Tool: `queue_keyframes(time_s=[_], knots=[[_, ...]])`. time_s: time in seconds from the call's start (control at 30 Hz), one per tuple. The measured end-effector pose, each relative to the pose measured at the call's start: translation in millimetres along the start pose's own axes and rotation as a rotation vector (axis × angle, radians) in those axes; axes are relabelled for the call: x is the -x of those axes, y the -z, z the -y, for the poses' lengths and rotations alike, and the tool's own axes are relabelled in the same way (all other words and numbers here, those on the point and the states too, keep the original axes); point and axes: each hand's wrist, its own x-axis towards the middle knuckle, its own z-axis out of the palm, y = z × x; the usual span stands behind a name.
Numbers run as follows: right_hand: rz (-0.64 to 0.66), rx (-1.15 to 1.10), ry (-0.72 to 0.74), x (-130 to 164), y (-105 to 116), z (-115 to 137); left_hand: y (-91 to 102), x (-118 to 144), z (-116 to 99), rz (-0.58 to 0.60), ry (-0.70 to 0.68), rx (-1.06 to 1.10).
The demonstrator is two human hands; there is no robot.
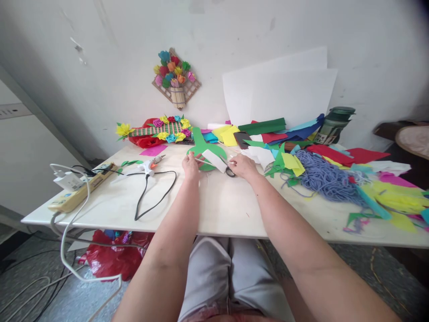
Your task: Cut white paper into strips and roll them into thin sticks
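My left hand (190, 167) pinches the near end of a white paper strip (214, 160) that lies over a green paper cut-out (203, 145) on the white table (221, 210). My right hand (243, 166) is closed on scissors (229, 171) with dark handles, and their blades point left at the strip. Both hands sit close together at the middle of the table.
A white glue gun (147, 166) with a black cord lies left of my hands, and a power strip (78, 190) sits further left. Coloured paper scraps and a heap of blue yarn (326, 176) cover the right side. Paper flowers (161, 129) and white sheets (284, 91) stand at the wall.
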Motion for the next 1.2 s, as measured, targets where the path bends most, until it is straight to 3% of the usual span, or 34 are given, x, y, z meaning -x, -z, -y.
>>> queue_keyframes(time_s=[0.17, 0.4, 0.47, 0.6, 0.67, 0.73, 0.87, 1.0, 1.1, 1.2], knots=[[-0.095, -0.105, 0.146, 1, 0, 9, -2.0, 3, -4, -0.019, -0.231, 0.015], [-0.18, -0.197, 0.291, 0, -7, 14, -5.7, 16, -5, 0.266, -0.233, 0.055], [-0.109, -0.197, 0.297, 0, -8, 15, -6.2, 15, -5, 0.226, -0.265, 0.018], [0.097, -0.109, 0.248, 3, -7, 18, -5.7, 11, -10, -0.028, -0.403, -0.04], [0.126, -0.115, 0.222, 4, -7, 19, -5.2, 11, -13, -0.065, -0.416, -0.003], [0.1, -0.213, 0.177, 3, -7, 19, -4.8, 12, -15, 0.002, -0.372, 0.063], [0.001, -0.608, 0.043, -2, -8, 16, -4.6, 15, -11, 0.265, -0.2, 0.155], [0.118, -0.996, -0.04, -4, -7, 14, -6.3, 18, -4, 0.461, -0.064, 0.192], [0.238, -1.046, -0.004, 0, -6, 16, -8.7, 22, -1, 0.544, -0.018, 0.174], [0.207, -1.001, 0.057, 1, -7, 18, -9.6, 24, 0, 0.596, 0.015, 0.137]])
